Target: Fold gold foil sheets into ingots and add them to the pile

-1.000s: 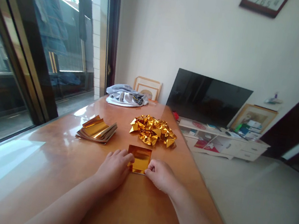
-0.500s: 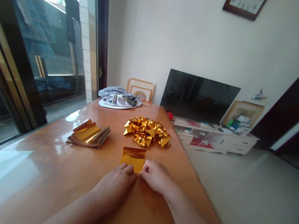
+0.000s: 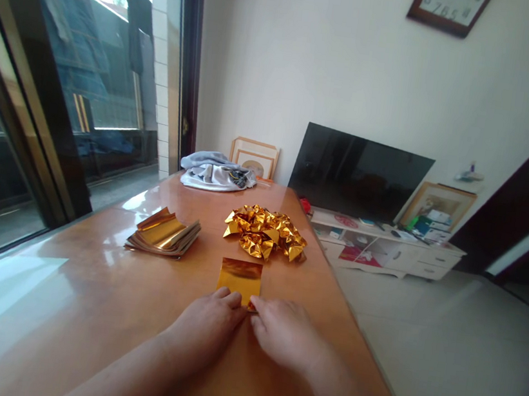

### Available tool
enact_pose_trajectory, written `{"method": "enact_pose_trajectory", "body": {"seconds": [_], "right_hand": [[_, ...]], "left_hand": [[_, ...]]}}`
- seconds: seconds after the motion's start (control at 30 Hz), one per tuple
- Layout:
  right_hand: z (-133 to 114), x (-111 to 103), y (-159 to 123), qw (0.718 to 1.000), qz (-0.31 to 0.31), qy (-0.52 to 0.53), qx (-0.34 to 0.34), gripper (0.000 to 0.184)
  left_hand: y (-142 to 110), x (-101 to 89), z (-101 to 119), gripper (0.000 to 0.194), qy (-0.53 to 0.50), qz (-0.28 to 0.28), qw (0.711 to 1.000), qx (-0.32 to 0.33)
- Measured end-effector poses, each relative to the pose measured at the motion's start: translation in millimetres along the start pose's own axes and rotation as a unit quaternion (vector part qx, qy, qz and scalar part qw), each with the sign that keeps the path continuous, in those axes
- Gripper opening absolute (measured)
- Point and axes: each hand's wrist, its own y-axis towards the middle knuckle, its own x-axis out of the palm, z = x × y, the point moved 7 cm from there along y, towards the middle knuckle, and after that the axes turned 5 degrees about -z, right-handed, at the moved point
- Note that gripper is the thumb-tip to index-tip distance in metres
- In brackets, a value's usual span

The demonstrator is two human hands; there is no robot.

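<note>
A square sheet of gold foil paper [image 3: 239, 278] lies flat on the glossy wooden table [image 3: 86, 291] in front of me. My left hand [image 3: 206, 327] rests on the table with its fingertips pressed on the sheet's near edge. My right hand [image 3: 286, 334] meets it from the right, fingers drawn together and pinching the same near edge. Beyond the sheet sits a pile of folded, crinkled gold foil pieces [image 3: 266, 231]. A stack of flat gold foil sheets [image 3: 163, 235] lies to the left.
A bundle of grey and white cloth [image 3: 214, 172] lies at the table's far end. Glass sliding doors [image 3: 38, 103] run along the left. A dark television [image 3: 362, 173] on a low white cabinet [image 3: 385, 246] stands beyond the table's right edge, over a tiled floor.
My left hand slid from the sheet's left edge to its near edge, beside the right hand. Both hands now press the near edge together. The view shifted slightly.
</note>
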Motion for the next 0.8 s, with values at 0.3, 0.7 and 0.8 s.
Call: {"method": "enact_pose_trajectory", "body": {"seconds": [0.3,0.7,0.8], "right_hand": [[-22.3,11.5,-13.6,0.992,-0.092,-0.088,0.007,0.059],[-23.1,12.0,-14.5,0.989,-0.109,-0.097,0.005,0.062],[-22.0,11.4,-14.5,0.989,-0.111,-0.094,0.011,0.061]], "left_hand": [[-1.7,-2.5,-0.3,0.025,-0.005,0.004,1.0,-0.024],[-6.5,-6.9,6.0,0.04,0.025,0.038,0.998,-0.035],[-14.1,-12.3,-1.5,0.042,0.009,0.031,0.998,-0.05]]}}
